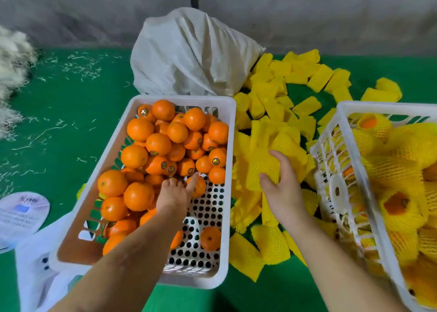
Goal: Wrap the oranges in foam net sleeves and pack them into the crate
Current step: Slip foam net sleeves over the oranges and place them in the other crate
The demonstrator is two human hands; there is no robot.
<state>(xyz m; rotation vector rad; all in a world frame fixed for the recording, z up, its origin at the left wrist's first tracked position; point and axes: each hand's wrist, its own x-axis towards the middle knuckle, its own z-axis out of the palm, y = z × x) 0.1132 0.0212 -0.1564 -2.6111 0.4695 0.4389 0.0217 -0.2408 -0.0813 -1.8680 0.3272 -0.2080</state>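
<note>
A white crate [230, 160] in the middle holds many bare oranges [139, 129]. My left hand [175, 193] reaches into it, fingers curling over an orange [201, 188] near the crate's bare perforated floor. My right hand [281, 181] grips a yellow foam net sleeve [262, 167] from the pile of sleeves [283, 94] lying between the crates. A second white crate [331, 170] at the right holds oranges wrapped in yellow sleeves [399, 207].
A white sack [189, 56] stands behind the middle crate against the grey wall. White shredded filler [11, 59] lies at the far left on the green surface. A round printed fan [21, 214] and white plastic lie at the lower left.
</note>
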